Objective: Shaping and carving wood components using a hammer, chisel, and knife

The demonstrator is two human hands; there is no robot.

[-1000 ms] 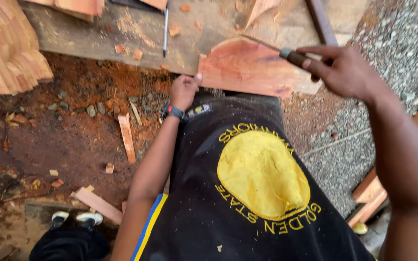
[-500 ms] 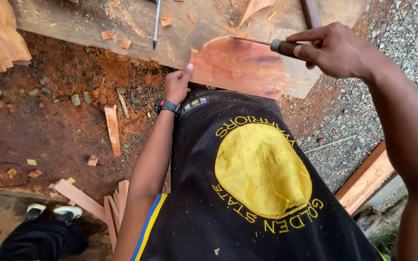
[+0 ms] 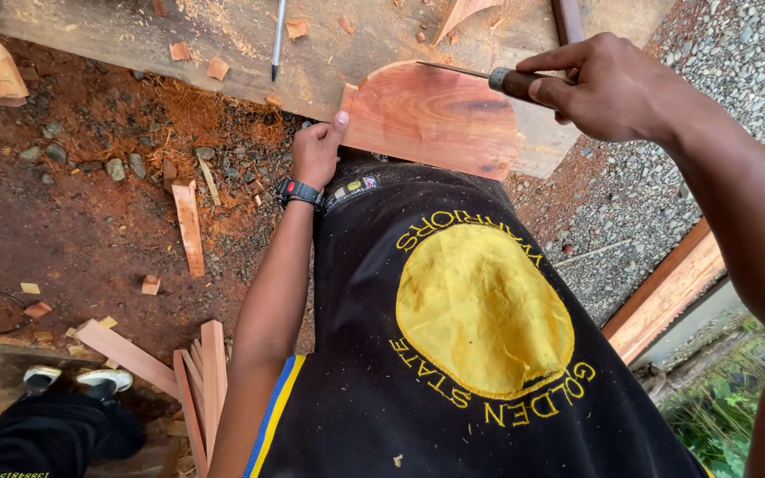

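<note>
While I look down through the head camera, I see the left hand (image 3: 316, 152) closed on the left edge of a reddish wood piece (image 3: 431, 115) with a rounded top. The thumb lies on the face of the wood and the other fingers are curled behind its edge. A black wristwatch (image 3: 298, 191) sits on this wrist.

The wood piece stands against the front edge of a grey workbench plank (image 3: 223, 44), just above the black shirt (image 3: 453, 354) with a big yellow circle. It touches the shirt at its lower edge, as far as I can tell.

The right hand (image 3: 608, 88) is closed around the brown handle of a knife (image 3: 498, 80). The thin blade points to the left and lies along the upper curved rim of the wood piece. Blade and rim seem to touch, but I cannot tell this for sure.

On the plank, well apart from the hands, lies a slim metal tool (image 3: 277, 40) with a dark tip, and small wood chips (image 3: 218, 68) are scattered near it.

Below the plank the ground is red-brown soil (image 3: 73, 221) with shavings and stones. A narrow wood strip (image 3: 189, 227) lies there, and more strips (image 3: 201, 381) are bundled near the left elbow. At the lower left, I see two shoes with light soles (image 3: 77, 379) and a dark trouser leg; I cannot tell whose they are. On the right side is grey gravel (image 3: 710, 53) and an orange wooden beam (image 3: 683, 283).
</note>
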